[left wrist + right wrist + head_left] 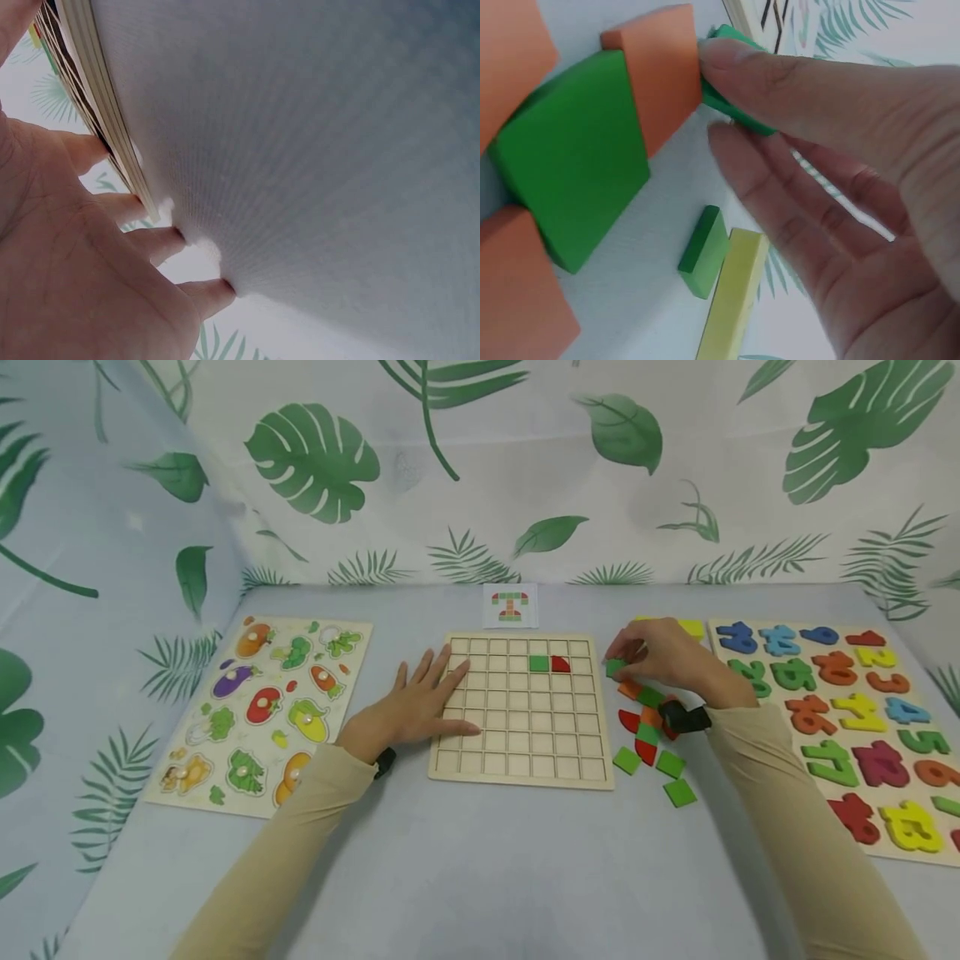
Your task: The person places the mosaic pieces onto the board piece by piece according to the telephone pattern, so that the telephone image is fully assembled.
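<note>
A wooden grid board [517,783] lies at the middle of the table. In it sit a green square tile [539,663] and, beside that, a red quarter-round tile [560,664]. My left hand [408,710] rests on the board's left edge with fingers spread; the left wrist view shows the fingertips at the board's side. Just past the right edge, my right hand [663,656] pinches another green square tile [742,112] between thumb and fingers. Loose green, orange and red tiles [647,732] lie below that hand. A small card [511,606] with a tile pattern is behind the board.
A vegetable puzzle board [262,735] lies on the left. At the right is a number puzzle board [817,727] with raised coloured numerals. Yellow pieces [692,628] lie partly hidden behind my right hand. Leaf-printed cloth [480,485] hangs behind the table.
</note>
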### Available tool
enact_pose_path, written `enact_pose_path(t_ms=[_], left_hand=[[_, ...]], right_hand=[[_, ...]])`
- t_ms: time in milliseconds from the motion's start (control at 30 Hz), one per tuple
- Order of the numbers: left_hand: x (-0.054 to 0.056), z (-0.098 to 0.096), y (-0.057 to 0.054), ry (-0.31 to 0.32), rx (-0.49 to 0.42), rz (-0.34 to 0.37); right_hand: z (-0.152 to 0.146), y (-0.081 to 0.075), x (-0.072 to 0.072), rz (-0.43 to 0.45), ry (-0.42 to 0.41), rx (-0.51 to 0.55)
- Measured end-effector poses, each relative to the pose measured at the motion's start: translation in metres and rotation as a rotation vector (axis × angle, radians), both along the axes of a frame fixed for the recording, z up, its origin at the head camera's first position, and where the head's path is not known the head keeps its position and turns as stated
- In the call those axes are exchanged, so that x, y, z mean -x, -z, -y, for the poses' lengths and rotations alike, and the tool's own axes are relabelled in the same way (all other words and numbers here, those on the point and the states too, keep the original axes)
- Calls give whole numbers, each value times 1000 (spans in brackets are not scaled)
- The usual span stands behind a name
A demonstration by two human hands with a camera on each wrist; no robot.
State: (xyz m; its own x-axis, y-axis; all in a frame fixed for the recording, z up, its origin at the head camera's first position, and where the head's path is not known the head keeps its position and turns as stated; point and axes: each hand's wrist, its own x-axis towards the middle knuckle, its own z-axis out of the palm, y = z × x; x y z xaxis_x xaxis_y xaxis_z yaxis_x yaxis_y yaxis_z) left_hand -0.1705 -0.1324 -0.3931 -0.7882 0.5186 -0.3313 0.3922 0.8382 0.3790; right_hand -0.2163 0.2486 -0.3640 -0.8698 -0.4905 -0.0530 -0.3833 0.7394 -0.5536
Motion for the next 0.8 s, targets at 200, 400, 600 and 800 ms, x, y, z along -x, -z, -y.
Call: enact_pose_path(t_ms=[200,400,600,800], left_hand=[[1,-1,-1,0,8,0],[0,-1,-3,-2,-1,3],[-1,-1,-4,-12,-11,8],[-1,-2,-5,-7,-6,15]], right_hand=[[0,-2,-2,-60,-46,6],[7,-12,-3,-126,-87,10],[29,-26,-4,-149,-149,65],[53,-28,-3,-172,-187,150]])
